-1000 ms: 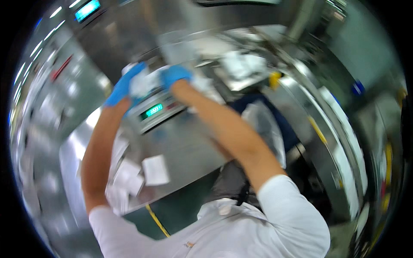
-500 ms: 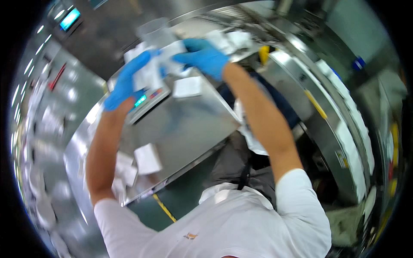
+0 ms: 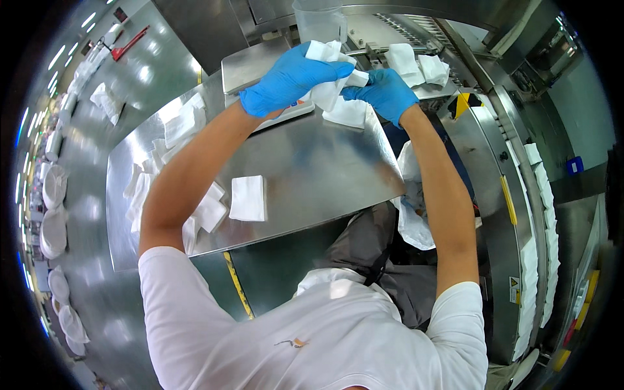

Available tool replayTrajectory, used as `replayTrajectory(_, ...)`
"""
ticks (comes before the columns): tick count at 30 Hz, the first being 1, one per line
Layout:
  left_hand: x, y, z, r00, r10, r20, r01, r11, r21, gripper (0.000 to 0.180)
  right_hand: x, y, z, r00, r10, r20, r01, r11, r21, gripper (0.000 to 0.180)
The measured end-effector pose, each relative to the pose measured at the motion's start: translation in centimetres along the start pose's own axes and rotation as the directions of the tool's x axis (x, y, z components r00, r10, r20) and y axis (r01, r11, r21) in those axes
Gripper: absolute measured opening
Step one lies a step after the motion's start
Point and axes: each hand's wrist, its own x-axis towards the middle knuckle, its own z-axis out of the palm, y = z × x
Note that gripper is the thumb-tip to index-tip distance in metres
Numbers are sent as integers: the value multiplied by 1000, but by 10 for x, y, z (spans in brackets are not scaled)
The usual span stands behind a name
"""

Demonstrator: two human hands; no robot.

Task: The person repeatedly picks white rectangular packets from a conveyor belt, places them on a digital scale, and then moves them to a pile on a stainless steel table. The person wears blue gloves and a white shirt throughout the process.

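My left hand (image 3: 289, 81), in a blue glove, is closed around a loose bundle of folded white cloths (image 3: 327, 94). Blue-gloved too, my right hand (image 3: 388, 97) pinches the right side of that bundle; its fingertips are partly hidden. Both hands are at the far right end of a steel table (image 3: 305, 169). Left of the bundle is a digital scale with a bare steel platform (image 3: 257, 63), its front panel partly behind my left wrist. Under the bundle, a flat folded white cloth (image 3: 346, 113) lies on the table.
One folded cloth (image 3: 247, 198) lies near the table's front edge, beside a scattered pile (image 3: 209, 209) by my left forearm. A clear plastic container (image 3: 320, 25) stands beyond the scale. More white cloths (image 3: 404, 64) sit by a conveyor (image 3: 416, 29). Machinery (image 3: 484, 162) flanks my right.
My view has swung, shifting the table in the picture. My hands have moved the cloths from over the scale to its right, and the platform now shows bare.
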Motion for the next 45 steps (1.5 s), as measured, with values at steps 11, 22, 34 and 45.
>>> replayTrajectory(11,-11,16,-13,999,8,52,-11,999,45,53,-12,-36,5,997,-49,-55,63,957,283,38)
replayTrajectory(22,-16,12,-104,961,249,-118,-138,805,576,57,84,-85,36,977,-10,212,-76,915,397,33)
replayTrajectory(34,-59,-10,-193,889,-296,-350,249,953,-173,49,170,-76,83,996,-91,-23,68,874,-482,56)
replayTrajectory(45,-33,-11,-200,899,-267,-348,209,958,-197,62,163,-29,51,994,-20,-112,-41,856,-515,72)
